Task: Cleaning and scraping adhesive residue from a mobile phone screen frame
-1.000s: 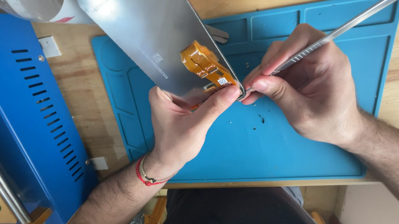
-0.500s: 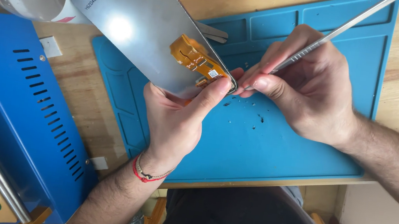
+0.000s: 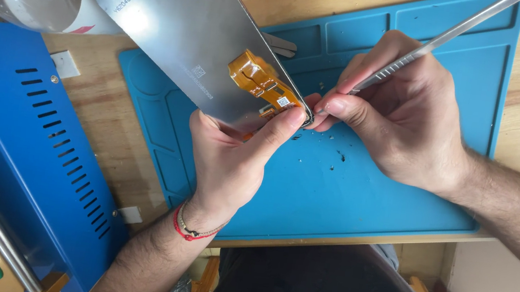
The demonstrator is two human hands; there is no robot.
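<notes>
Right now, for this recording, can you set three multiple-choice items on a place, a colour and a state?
1. Where is the thin metal tool's tip?
A. at the panel's corner by the ribbon cable
B. on the blue box
C. on the bare wood

2. What colour is the work mat?
A. green
B. blue
C. grey

3. How is the panel held?
A. flat on the mat
B. leaning on the box
C. lifted off the mat in the left hand

Answers:
A, the metal tool in the right hand meets the panel beside the orange ribbon cable.
B, the mat is blue.
C, the left hand pinches its lower edge.
</notes>
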